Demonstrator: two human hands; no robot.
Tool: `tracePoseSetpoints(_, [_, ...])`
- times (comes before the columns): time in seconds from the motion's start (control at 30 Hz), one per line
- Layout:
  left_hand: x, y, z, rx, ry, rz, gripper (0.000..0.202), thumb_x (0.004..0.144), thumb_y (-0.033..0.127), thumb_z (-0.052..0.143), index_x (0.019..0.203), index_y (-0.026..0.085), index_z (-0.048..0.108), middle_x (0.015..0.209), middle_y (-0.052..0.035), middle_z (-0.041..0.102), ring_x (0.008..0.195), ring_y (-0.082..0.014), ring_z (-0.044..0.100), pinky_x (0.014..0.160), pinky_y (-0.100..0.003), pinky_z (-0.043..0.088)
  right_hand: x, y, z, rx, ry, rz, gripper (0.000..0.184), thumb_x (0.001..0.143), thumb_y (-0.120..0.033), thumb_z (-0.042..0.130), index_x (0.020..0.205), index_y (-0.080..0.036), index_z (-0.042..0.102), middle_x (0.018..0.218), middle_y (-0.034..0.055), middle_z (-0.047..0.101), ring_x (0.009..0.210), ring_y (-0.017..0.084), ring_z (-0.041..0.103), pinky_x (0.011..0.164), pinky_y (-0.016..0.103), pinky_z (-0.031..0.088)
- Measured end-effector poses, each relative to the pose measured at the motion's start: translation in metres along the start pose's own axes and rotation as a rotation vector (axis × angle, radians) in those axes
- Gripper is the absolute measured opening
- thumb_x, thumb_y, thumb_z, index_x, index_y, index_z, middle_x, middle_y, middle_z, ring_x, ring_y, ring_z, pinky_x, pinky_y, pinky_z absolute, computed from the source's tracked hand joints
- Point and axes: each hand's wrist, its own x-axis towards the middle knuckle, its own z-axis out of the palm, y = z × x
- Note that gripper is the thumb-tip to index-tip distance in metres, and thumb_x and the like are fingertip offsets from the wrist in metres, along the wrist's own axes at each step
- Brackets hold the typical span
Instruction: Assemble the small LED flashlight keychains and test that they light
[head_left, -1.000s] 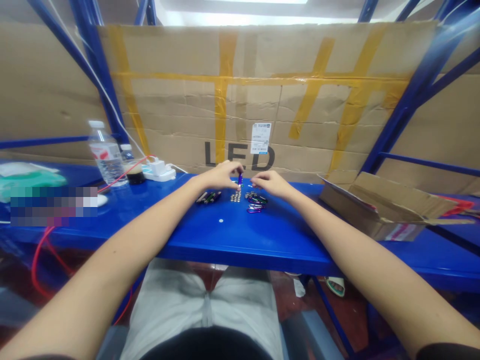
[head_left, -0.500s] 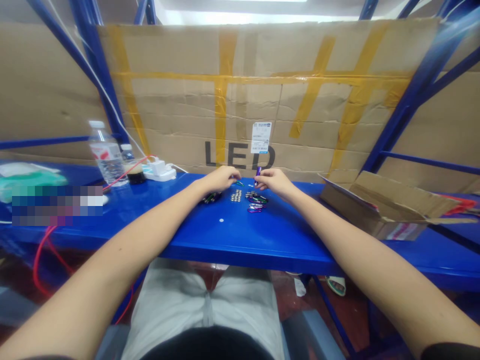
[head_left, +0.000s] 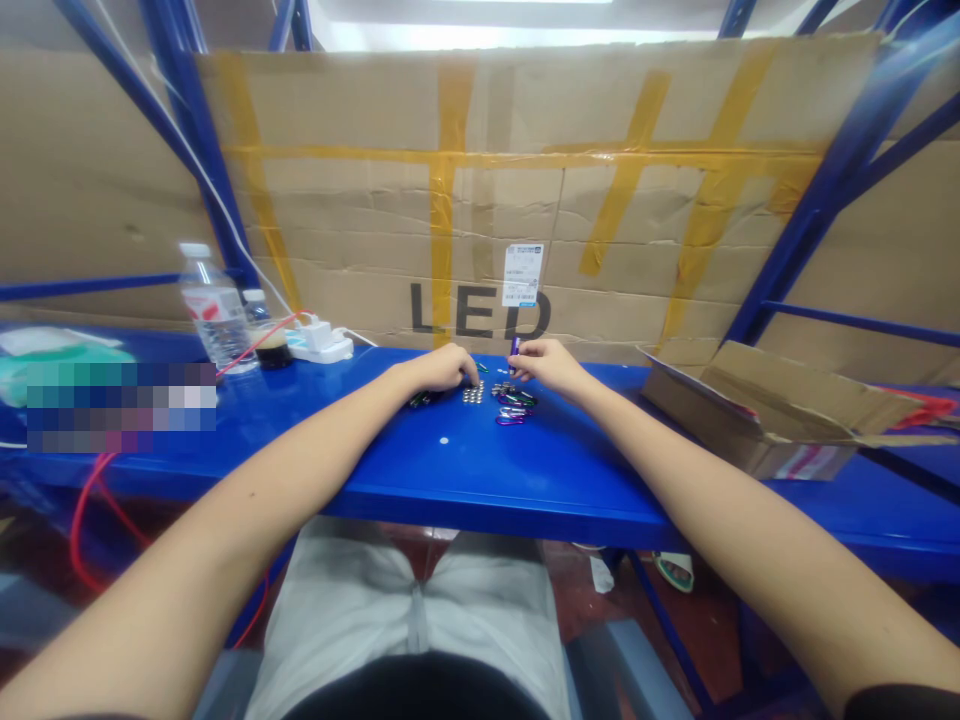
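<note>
My right hand [head_left: 546, 364] is closed in a pinch around a small purple cylinder [head_left: 514, 352], which it holds upright above the table. My left hand [head_left: 451, 369] reaches down with bent fingers, its fingertips at the far edge of a cluster of small silver discs [head_left: 472, 395]. Whether a disc is between those fingers is too small to make out. A small green piece [head_left: 482, 368] lies just beyond the left fingertips. Below my right hand is a pile of coloured carabiner clips [head_left: 514, 412], purple and green among them. Dark small pieces [head_left: 422, 398] lie partly hidden under my left hand.
An open cardboard box [head_left: 765, 430] stands at the right of the blue table [head_left: 480, 490]. On the left are a water bottle [head_left: 214, 310], a small bottle of dark liquid [head_left: 270, 345] and a white power strip [head_left: 322, 342]. A cardboard sheet [head_left: 360, 220] rises behind.
My left hand has moved from the green piece toward me and down to the silver discs. My right hand stays nearly in place with the purple cylinder.
</note>
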Motion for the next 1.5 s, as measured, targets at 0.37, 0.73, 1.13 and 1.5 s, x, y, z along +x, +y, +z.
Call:
tracePoseSetpoints(0.37, [-0.002,-0.018,-0.014,0.27,-0.101,-0.053,0.046,0.072,0.002,0.05,0.103,0.017,0.08,0.107,-0.0062,0.077,0.097,-0.0179,0.069,0.09,-0.024,0.049,0.0,0.002,0.0,-0.004,-0.048,-0.048,0.009,0.079,-0.012,0.071,0.07,-0.014,0.069,0.07,0.0043,0.07,0.062,0.014,0.064,0.066,0.027,0.053])
tracePoseSetpoints(0.73, [0.001,-0.025,-0.004,0.333,-0.113,-0.142,0.031,0.08,0.009,0.055,0.099,0.014,0.079,0.098,-0.0116,0.076,0.089,-0.021,0.068,0.083,-0.028,0.047,0.002,0.007,0.002,-0.099,-0.081,-0.094,0.008,0.08,-0.014,0.067,0.072,-0.014,0.07,0.07,0.0036,0.07,0.064,0.015,0.063,0.067,0.027,0.052])
tracePoseSetpoints(1.13, [-0.004,-0.019,-0.016,0.275,-0.108,-0.221,0.013,0.07,0.012,0.065,0.077,0.015,0.075,0.075,-0.005,0.073,0.069,-0.0159,0.063,0.066,-0.025,0.044,0.001,0.006,0.002,-0.148,-0.102,-0.1,0.009,0.08,-0.019,0.067,0.073,-0.014,0.069,0.067,0.0036,0.068,0.066,0.017,0.063,0.067,0.03,0.05])
tracePoseSetpoints(1.5, [-0.006,-0.007,-0.019,0.228,0.127,-0.074,0.023,0.078,0.013,0.06,0.095,0.016,0.075,0.091,-0.0065,0.075,0.079,-0.0159,0.065,0.072,-0.026,0.047,0.005,0.015,0.001,-0.243,-0.08,-0.314,0.015,0.079,-0.017,0.062,0.089,-0.014,0.073,0.083,0.0056,0.073,0.078,0.019,0.066,0.078,0.033,0.051])
